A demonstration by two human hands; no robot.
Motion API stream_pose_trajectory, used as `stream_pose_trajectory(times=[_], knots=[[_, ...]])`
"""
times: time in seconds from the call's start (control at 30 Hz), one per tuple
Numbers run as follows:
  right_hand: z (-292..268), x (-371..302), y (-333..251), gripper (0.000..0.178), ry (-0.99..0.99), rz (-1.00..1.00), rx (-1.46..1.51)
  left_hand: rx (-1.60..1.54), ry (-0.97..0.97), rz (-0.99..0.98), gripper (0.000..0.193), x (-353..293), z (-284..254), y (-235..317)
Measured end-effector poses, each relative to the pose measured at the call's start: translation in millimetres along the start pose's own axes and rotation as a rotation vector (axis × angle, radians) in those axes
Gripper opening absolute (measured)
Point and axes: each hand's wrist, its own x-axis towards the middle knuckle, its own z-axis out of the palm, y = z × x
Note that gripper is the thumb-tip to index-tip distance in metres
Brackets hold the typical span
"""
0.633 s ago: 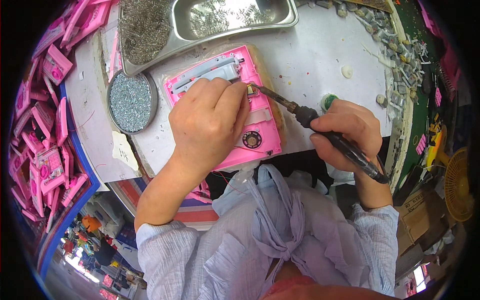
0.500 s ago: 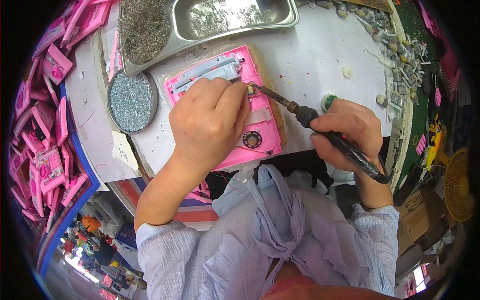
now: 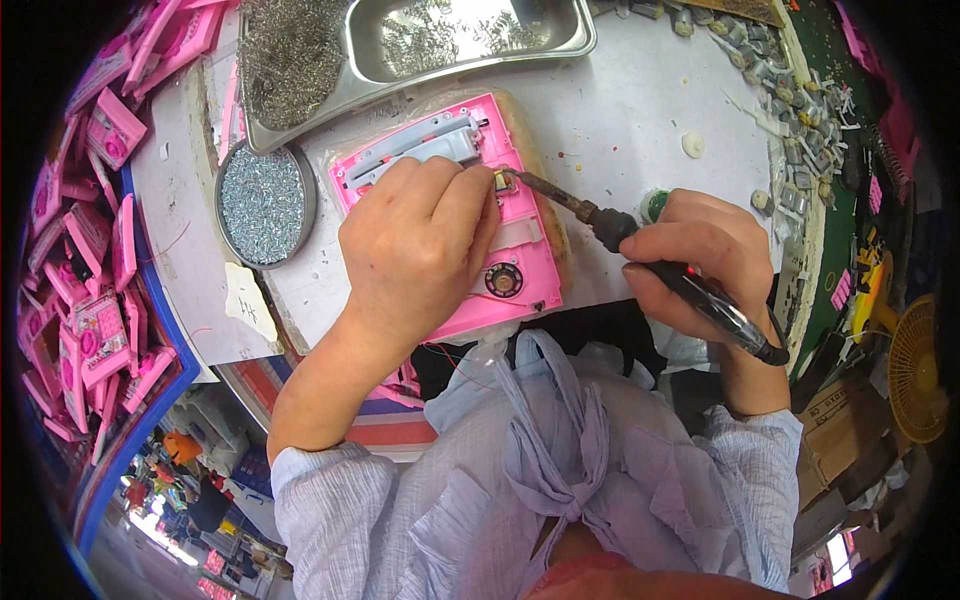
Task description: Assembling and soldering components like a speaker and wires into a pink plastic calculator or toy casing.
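A pink plastic toy casing [image 3: 540,262] lies open on a padded block, holding grey mechanism parts [image 3: 432,147] and a round black speaker [image 3: 503,280]. Over its middle is my left hand [image 3: 415,235], fingers bent and pressed together; whatever they pinch is hidden beneath them. A black soldering iron [image 3: 672,281] with a small red light is gripped in my right hand [image 3: 715,255]. Its tip reaches a small metal part [image 3: 503,182] in the casing, right beside my left fingertips.
Behind the casing stands a steel tray [image 3: 470,66] of small springs. A round dish [image 3: 262,205] of screws sits to the left. Pink casings [image 3: 100,335] fill a blue-edged bin farther left. Small motors [image 3: 795,130] lie along the right edge, near a yellow fan [image 3: 916,368].
My right hand and the iron's rear end have shifted slightly right, while the tip stays at the small metal part. My left hand holds nearly the same place.
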Motion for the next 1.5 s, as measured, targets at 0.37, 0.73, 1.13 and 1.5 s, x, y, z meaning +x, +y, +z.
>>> stream_pose_trajectory(times=[0.37,0.73,1.13,1.5], knots=[[-18,-16,1,0.031,0.120,-0.009,0.012,0.012,-0.005,-0.009,0.016,1,0,2],[-74,-92,0,0.025,0.558,0.339,0.039,0.014,-0.035,-0.019,0.016,3,-2,4],[-251,-150,-1,0.009,1.304,0.452,-0.248,0.032,-0.073,-0.025,0.015,0,-4,9],[-249,-126,83,0.033,1.237,0.676,0.419,0.027,-0.059,-0.018,0.016,-1,-5,8]])
